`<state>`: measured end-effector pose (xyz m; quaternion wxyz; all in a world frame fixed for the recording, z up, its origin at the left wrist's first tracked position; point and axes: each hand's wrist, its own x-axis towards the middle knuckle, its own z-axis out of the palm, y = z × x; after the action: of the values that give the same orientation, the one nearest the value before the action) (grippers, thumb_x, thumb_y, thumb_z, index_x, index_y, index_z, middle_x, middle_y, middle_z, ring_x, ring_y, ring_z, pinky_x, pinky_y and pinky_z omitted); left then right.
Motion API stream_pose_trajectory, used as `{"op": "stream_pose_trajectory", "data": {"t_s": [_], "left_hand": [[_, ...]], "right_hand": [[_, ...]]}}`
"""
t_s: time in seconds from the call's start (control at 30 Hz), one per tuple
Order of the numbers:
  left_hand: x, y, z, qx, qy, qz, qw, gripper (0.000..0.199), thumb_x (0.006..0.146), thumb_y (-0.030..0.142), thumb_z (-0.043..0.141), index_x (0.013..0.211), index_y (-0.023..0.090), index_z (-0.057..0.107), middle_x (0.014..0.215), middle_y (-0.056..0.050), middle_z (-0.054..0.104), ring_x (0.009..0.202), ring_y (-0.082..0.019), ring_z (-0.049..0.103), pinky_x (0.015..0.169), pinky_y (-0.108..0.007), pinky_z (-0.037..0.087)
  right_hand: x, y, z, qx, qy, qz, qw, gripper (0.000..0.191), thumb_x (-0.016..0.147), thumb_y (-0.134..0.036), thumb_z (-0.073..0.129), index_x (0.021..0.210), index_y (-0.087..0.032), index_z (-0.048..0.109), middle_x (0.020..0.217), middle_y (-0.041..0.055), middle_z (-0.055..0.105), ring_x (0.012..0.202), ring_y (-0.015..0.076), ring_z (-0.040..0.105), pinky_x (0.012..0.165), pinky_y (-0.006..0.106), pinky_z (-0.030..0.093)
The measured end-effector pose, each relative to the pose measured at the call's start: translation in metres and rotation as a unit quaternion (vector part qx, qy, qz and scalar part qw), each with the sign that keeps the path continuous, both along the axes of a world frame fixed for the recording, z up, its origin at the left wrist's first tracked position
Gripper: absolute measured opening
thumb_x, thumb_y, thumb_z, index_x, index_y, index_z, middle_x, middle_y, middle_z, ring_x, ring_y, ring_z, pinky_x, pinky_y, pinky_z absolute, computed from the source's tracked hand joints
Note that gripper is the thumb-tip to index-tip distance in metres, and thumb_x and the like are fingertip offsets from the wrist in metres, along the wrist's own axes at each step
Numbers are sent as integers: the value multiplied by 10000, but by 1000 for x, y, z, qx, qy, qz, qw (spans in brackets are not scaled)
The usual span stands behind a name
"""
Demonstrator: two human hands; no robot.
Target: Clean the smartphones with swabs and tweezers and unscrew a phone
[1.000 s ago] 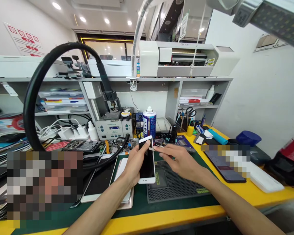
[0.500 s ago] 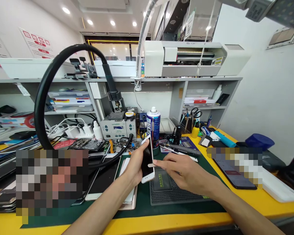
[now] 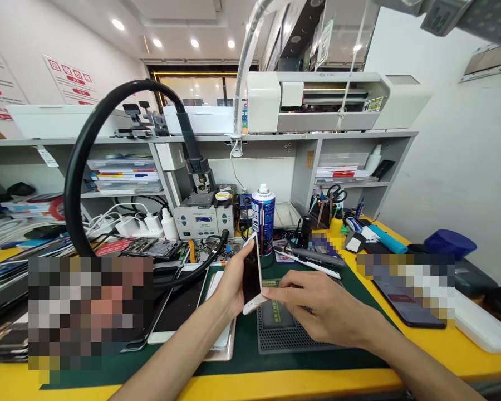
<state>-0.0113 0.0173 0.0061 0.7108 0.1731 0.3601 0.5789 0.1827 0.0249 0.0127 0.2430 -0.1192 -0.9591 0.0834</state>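
Note:
A white phone with a black screen (image 3: 251, 274) is tilted upright in my left hand (image 3: 232, 278), whose fingers wrap its left side. My right hand (image 3: 313, 303) is closed, with thumb and index finger at the phone's lower right edge; whether anything thin is between them is too small to tell. Below my right hand lies a grey ridged mat (image 3: 284, 341) on the green work mat (image 3: 250, 356). White-framed tablets or phones (image 3: 179, 306) lie left of the phone, partly behind my left forearm.
A blue spray can (image 3: 263, 220) stands behind the phone. Beyond it are a soldering station (image 3: 204, 220) with a black hose (image 3: 73, 184) and a pen holder (image 3: 323, 211). White and grey tools (image 3: 313, 264) lie behind my right hand. A dark phone (image 3: 409, 303) rests at the right.
The phone has turned more edge-on in my left hand. My right fingertips have moved slightly down along its edge. The whole view has shifted slightly.

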Motion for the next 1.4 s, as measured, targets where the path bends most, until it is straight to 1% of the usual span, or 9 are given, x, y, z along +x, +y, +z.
{"op": "stream_pose_trajectory", "data": {"t_s": [0.2,0.33,0.4,0.57,0.73,0.9,1.17,1.27,1.4], "left_hand": [[-2,1,-3,3,-16,-14,1000,362,819,444,701,634,177,539,450,63,444,359,-65,391,342,-199,259],[-1,0,-5,6,-11,-25,1000,310,821,441,699,713,172,587,498,49,519,381,-77,460,379,-197,341],[0,-1,-5,-1,-1,-30,1000,320,815,457,702,722,173,586,511,45,536,382,-79,469,388,-197,356],[3,-4,-3,-34,54,-46,997,398,805,533,683,673,187,536,450,55,462,345,-80,389,351,-202,287],[4,-6,-3,-24,73,-73,994,445,778,573,693,653,182,521,500,48,474,371,-72,403,354,-200,306],[6,-8,-3,-22,91,-103,990,421,819,546,657,646,185,525,489,42,463,364,-76,400,349,-200,313],[9,-12,-1,-27,94,-136,986,417,800,538,688,632,192,526,490,30,489,351,-76,397,347,-203,291],[10,-12,0,-31,100,-138,985,438,798,556,680,617,188,530,488,25,487,345,-72,391,334,-203,280],[10,-12,0,-37,100,-135,985,425,801,546,681,631,178,553,488,31,472,343,-66,386,325,-193,289]], "right_hand": [[-1,3,-4,9,11,-18,1000,483,932,-61,446,1362,-262,535,985,60,635,796,160,568,681,267,428],[-3,9,-7,28,28,-35,999,498,931,-60,450,1388,-248,510,992,67,633,814,167,575,694,273,450],[-2,12,-7,38,31,-46,998,494,935,-64,449,1392,-241,507,998,71,634,815,166,579,691,271,456],[-1,14,-8,54,27,-95,994,491,942,-62,439,1397,-234,500,1010,79,629,809,165,596,674,265,472],[-1,18,-7,66,43,-138,987,444,961,-80,432,1380,-202,518,957,86,620,805,172,616,708,282,510],[1,24,-4,74,59,-175,980,437,982,-105,414,1402,-188,500,918,83,615,731,163,591,620,261,470],[2,29,-4,96,77,-237,964,423,989,-116,407,1387,-192,526,900,77,616,734,170,594,628,265,468],[2,29,-4,92,78,-243,963,424,987,-112,405,1387,-185,525,899,79,613,723,168,589,626,267,467],[2,28,-4,91,82,-227,966,422,982,-102,403,1374,-184,536,917,82,615,730,170,593,632,274,475]]}}
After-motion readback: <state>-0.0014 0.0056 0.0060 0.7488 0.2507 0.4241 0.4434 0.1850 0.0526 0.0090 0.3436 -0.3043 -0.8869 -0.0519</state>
